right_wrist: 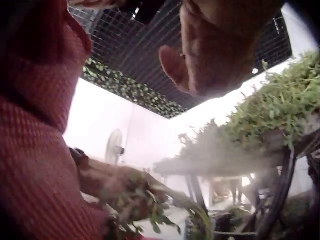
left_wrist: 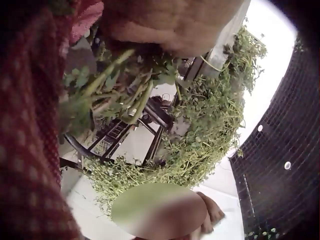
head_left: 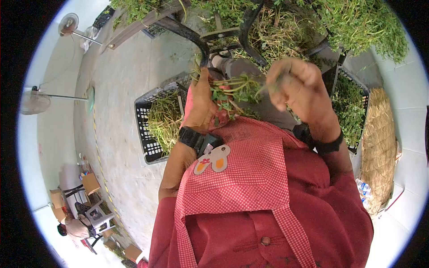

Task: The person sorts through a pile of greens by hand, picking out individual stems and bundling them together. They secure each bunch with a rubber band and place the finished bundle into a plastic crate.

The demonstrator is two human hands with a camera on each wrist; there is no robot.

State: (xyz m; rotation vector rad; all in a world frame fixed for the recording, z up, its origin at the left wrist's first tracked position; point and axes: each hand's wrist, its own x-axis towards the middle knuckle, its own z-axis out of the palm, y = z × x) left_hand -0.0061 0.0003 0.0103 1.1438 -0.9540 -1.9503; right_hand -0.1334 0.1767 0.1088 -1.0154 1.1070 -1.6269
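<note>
greens heap: I see a big pile of leafy stems point(head_left: 286, 27) spread over the far side of the scene, resting on a dark metal frame point(head_left: 210, 38).
floor: pale concrete floor point(head_left: 125, 71), left half of the head view; two standing fans point(head_left: 35, 100) far left.
right crate: black crate point(head_left: 353, 102) holding greens, right of the hands; a straw bundle point(head_left: 379, 147) lies just beyond it, far right.
left crate: black plastic crate point(head_left: 149, 129) on the floor, left of the hands, with pale stripped stems inside.
apron: red checked apron point(head_left: 241, 178) fills the near centre.
bunch: bunch of green stems point(head_left: 234, 91) in front of the apron, between the two hands, leaves pointing right.
left hand: left hand point(head_left: 201, 102) fingers curled round the bunch, holding it; black watch on the wrist.
right hand: right hand point(head_left: 297, 87) raised just right of the bunch, fingers curled, pinching a thin single stem point(head_left: 268, 85); its tip reaches toward the bunch.
</note>
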